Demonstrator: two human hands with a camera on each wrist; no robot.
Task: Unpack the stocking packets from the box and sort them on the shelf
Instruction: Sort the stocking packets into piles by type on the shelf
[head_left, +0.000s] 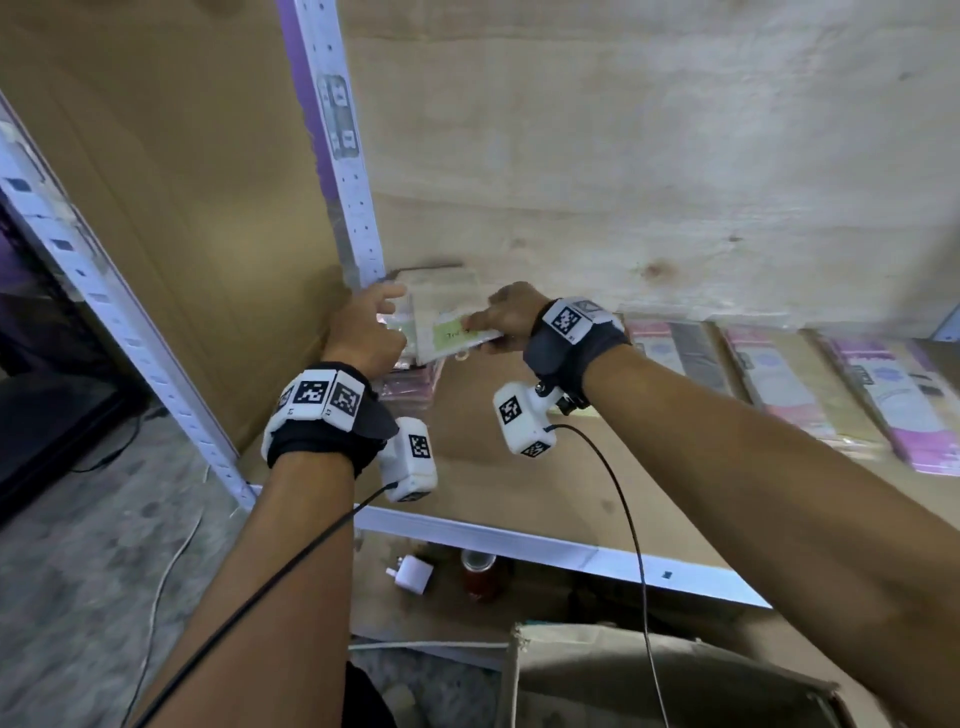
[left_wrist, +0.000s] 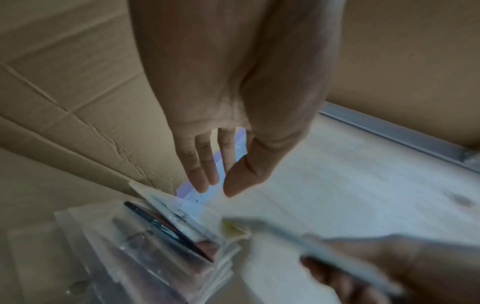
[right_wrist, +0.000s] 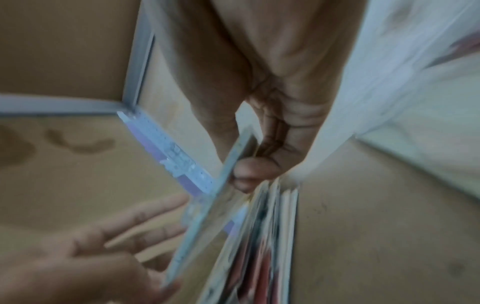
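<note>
My right hand (head_left: 483, 325) pinches a clear stocking packet (head_left: 452, 338) with a yellow-green label and holds it on edge over a stack of packets (head_left: 415, 374) in the shelf's back left corner. The right wrist view shows my thumb (right_wrist: 246, 172) pressed on that packet (right_wrist: 207, 216), beside the upright stack (right_wrist: 270, 236). My left hand (head_left: 387, 306) hovers next to the packet, fingers straight and spread, holding nothing. In the left wrist view, it (left_wrist: 218, 185) hangs above the stack (left_wrist: 155, 246). The cardboard box (head_left: 649, 675) sits low in front of me.
A row of pink and beige packets (head_left: 779, 384) lies along the back right of the shelf board (head_left: 519, 467). A white perforated post (head_left: 348, 171) and a cardboard side wall (head_left: 182, 208) close off the left. Below are a white plug (head_left: 413, 574) and a jar (head_left: 480, 574).
</note>
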